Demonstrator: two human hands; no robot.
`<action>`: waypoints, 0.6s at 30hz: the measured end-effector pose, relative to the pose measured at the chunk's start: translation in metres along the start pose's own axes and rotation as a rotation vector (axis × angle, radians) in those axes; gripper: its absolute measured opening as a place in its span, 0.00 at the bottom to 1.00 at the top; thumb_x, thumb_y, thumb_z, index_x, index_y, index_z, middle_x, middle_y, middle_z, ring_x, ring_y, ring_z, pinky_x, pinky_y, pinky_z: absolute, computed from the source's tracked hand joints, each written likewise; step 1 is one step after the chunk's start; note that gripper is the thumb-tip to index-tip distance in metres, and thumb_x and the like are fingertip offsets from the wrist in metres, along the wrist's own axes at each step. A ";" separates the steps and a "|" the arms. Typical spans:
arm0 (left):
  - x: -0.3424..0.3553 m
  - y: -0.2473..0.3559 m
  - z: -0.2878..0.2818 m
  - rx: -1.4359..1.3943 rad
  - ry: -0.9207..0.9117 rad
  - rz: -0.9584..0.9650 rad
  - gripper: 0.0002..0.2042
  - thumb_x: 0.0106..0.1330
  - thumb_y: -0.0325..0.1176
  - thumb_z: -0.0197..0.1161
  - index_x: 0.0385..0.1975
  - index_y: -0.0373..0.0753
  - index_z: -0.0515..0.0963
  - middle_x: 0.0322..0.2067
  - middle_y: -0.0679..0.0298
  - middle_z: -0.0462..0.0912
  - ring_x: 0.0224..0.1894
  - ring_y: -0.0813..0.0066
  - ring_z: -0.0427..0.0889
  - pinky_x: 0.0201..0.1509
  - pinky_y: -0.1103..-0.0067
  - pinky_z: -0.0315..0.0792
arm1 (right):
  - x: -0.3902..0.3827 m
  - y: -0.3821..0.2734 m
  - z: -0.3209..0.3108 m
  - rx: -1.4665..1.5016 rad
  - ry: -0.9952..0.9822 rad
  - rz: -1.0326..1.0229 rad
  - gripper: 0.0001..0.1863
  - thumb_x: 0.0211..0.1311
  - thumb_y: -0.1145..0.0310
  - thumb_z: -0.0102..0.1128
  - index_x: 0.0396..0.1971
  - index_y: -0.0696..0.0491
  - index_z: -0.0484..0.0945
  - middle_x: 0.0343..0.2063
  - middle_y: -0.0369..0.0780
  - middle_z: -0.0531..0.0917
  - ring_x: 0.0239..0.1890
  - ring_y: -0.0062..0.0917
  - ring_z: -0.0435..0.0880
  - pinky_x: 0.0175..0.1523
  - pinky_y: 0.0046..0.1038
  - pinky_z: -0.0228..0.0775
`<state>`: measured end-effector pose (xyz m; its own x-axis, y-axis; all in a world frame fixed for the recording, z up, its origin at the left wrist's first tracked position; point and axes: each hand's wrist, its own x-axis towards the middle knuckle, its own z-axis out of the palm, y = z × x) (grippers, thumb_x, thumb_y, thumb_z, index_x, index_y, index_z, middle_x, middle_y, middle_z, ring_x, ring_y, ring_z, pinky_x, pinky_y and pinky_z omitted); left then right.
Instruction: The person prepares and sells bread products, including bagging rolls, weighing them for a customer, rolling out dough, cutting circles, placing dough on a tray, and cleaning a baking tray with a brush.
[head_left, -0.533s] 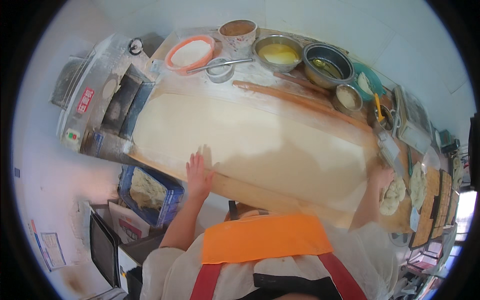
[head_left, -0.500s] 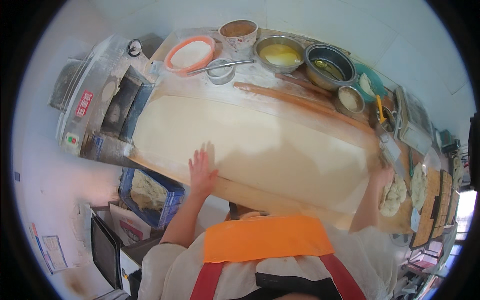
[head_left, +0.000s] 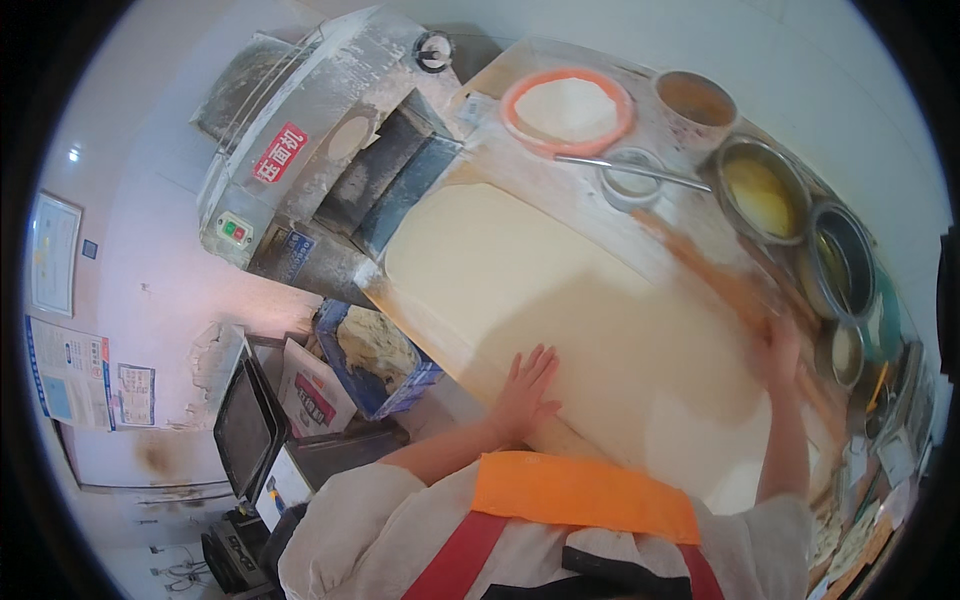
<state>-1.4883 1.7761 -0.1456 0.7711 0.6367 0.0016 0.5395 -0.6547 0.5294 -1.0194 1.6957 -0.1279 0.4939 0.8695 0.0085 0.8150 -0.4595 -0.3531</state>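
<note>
A long, pale sheet of dough [head_left: 480, 250] lies flat across the floured worktable [head_left: 530, 185]. My left hand [head_left: 525, 395] rests on its near edge, palm down with the fingers spread, holding nothing. On the far side of the sheet, my right hand [head_left: 782, 345] is closed over a long wooden rolling pin [head_left: 700, 262]. Motion smears both that hand and the pin, so single fingers do not show clearly. A second, thinner wooden stick [head_left: 775, 268] lies behind the pin, beside the metal bowls.
Left stands a dough-sheeting machine [head_left: 340, 150]. Along the back are a flour basin [head_left: 625, 110], a metal rod [head_left: 680, 180] across a small bowl [head_left: 612, 190], a brown-filled tub [head_left: 697, 97] and bowls of yellow liquid [head_left: 760, 195] and oil [head_left: 830, 255]. A blue crate [head_left: 400, 400] sits below the table's edge.
The view has turned left. My right hand has left the table's right end and reached the rolling pin, which now blurs. My left hand still lies flat at the dough's near edge.
</note>
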 end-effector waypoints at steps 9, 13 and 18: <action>0.068 -0.143 -0.089 0.214 0.254 -0.170 0.34 0.60 0.38 0.60 0.66 0.39 0.57 0.69 0.53 0.50 0.72 0.46 0.43 0.68 0.45 0.35 | -0.043 -0.325 0.116 0.394 -0.130 -0.476 0.19 0.52 0.66 0.65 0.42 0.57 0.74 0.41 0.46 0.76 0.47 0.41 0.74 0.53 0.40 0.67; 0.162 -0.201 -0.101 0.459 0.220 0.015 0.32 0.60 0.45 0.58 0.66 0.45 0.60 0.69 0.58 0.52 0.72 0.52 0.45 0.68 0.44 0.36 | -0.027 -0.334 0.136 0.185 0.103 -0.481 0.19 0.54 0.66 0.61 0.45 0.59 0.72 0.42 0.48 0.76 0.48 0.42 0.73 0.56 0.42 0.64; 0.274 -0.199 -0.079 0.448 0.267 0.050 0.31 0.70 0.44 0.49 0.68 0.34 0.52 0.69 0.50 0.50 0.72 0.52 0.46 0.72 0.59 0.42 | -0.020 -0.271 0.153 0.330 0.267 -0.307 0.07 0.57 0.72 0.49 0.33 0.57 0.74 0.36 0.46 0.77 0.42 0.41 0.74 0.48 0.40 0.67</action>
<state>-1.4113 2.1130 -0.1834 0.7180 0.6439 0.2644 0.6414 -0.7596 0.1082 -1.2968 1.8308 -0.1755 0.3428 0.8588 0.3808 0.8167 -0.0722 -0.5725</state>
